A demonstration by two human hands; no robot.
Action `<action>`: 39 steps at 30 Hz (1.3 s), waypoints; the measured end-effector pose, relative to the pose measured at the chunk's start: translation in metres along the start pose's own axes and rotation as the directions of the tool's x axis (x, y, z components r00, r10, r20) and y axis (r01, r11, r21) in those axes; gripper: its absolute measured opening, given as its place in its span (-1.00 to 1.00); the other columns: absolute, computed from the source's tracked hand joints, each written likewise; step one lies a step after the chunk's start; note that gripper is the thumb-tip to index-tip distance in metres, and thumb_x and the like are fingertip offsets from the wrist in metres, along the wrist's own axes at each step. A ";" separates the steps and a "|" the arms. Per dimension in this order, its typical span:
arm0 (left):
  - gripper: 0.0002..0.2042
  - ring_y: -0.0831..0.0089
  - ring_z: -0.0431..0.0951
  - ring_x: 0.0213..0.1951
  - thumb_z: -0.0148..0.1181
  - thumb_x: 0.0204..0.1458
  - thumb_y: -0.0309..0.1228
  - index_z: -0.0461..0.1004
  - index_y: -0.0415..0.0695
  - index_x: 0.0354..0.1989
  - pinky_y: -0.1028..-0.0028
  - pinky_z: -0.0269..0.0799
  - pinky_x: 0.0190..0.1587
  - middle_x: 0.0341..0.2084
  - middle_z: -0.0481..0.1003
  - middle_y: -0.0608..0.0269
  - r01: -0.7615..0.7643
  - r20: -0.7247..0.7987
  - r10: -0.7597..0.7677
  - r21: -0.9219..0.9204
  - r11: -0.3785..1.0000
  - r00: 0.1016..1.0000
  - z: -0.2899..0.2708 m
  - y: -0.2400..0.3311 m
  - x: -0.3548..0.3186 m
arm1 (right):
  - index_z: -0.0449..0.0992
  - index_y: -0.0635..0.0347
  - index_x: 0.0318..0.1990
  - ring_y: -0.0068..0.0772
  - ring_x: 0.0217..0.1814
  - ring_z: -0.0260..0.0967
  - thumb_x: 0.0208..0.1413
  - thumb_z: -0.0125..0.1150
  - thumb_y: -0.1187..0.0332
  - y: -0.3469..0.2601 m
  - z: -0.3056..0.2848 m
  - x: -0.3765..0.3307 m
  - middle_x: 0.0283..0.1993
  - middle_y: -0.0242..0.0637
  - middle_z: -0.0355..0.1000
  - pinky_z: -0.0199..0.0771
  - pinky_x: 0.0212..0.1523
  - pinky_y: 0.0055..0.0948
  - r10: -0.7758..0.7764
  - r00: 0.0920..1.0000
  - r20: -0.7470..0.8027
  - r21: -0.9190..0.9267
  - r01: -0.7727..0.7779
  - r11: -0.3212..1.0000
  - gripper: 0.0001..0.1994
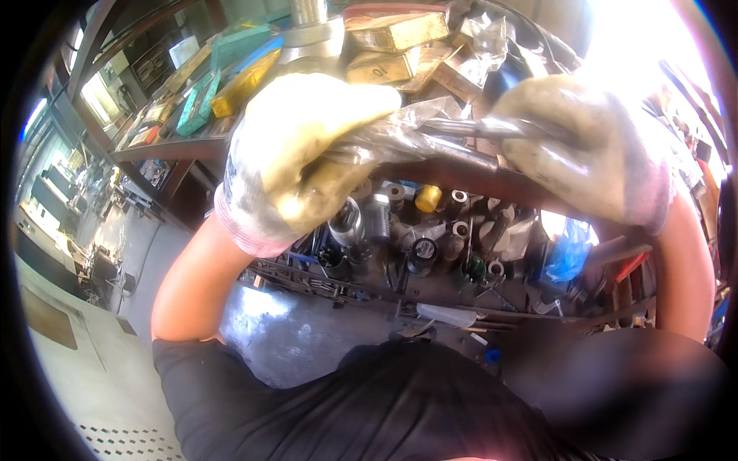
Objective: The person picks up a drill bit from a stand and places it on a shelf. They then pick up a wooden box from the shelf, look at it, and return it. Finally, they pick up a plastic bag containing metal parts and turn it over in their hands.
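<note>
Both my hands wear pale yellow coated work gloves with pink cuffs. My left hand is closed around a crumpled clear plastic bag, at the height of the upper shelf. Out of the bag's right end stick two shiny round metal rods, one above the other. The upper rod runs into my right hand, whose fingers are wrapped round its end. The lower rod ends just short of that glove. Plastic and glare hide the rods' other ends, so their exact kind cannot be made out.
Beyond my hands a shelf holds wooden blocks, a teal box, a yellow box and a metal cylinder. Below, a lower shelf carries several dark tool holders, a yellow cap and a blue plastic bag.
</note>
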State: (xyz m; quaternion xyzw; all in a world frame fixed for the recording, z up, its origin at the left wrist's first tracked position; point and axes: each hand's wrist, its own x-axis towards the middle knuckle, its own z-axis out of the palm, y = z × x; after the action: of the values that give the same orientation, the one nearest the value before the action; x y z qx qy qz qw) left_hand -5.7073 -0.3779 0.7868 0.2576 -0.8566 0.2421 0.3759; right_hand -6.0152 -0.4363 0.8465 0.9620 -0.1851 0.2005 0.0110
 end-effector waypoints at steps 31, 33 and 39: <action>-0.61 0.51 0.54 -0.25 0.12 0.35 -0.33 0.38 -0.28 0.25 0.42 0.48 -0.16 -0.16 0.54 0.19 0.491 0.376 -0.782 -0.865 -0.103 0.497 0.045 0.133 -0.087 | 0.57 0.44 0.10 -0.44 -0.01 0.52 0.22 0.31 0.32 -0.122 0.072 -0.049 -0.03 -0.19 0.60 0.46 0.11 -0.42 0.619 0.771 0.149 0.961 -0.261 0.094 -0.61; -0.62 0.49 0.53 -0.23 0.08 0.36 -0.29 0.43 -0.29 0.21 0.43 0.47 -0.14 -0.14 0.55 0.20 0.544 0.354 -0.806 -0.837 -0.047 0.474 0.061 0.141 -0.099 | 0.54 0.43 0.13 -0.48 -0.03 0.49 0.17 0.39 0.32 -0.123 0.095 -0.047 -0.09 -0.25 0.58 0.45 0.07 -0.42 0.644 0.746 0.172 0.971 -0.238 0.017 -0.56; -0.63 0.52 0.53 -0.18 0.10 0.30 -0.38 0.42 -0.31 0.21 0.44 0.48 -0.08 -0.14 0.56 0.23 0.549 0.330 -0.866 -0.832 -0.079 0.375 0.065 0.158 -0.127 | 0.52 0.37 0.08 -0.59 -0.11 0.46 0.13 0.47 0.35 -0.132 0.146 -0.038 -0.13 -0.31 0.55 0.47 -0.04 -0.50 0.668 0.729 0.150 0.974 -0.227 0.029 -0.58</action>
State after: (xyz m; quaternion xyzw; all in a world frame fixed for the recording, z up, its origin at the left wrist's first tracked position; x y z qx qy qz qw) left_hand -5.7653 -0.2661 0.6148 0.4021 -0.4894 -0.4311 0.6426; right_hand -5.9444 -0.3140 0.7044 0.5796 -0.3125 0.4289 -0.6184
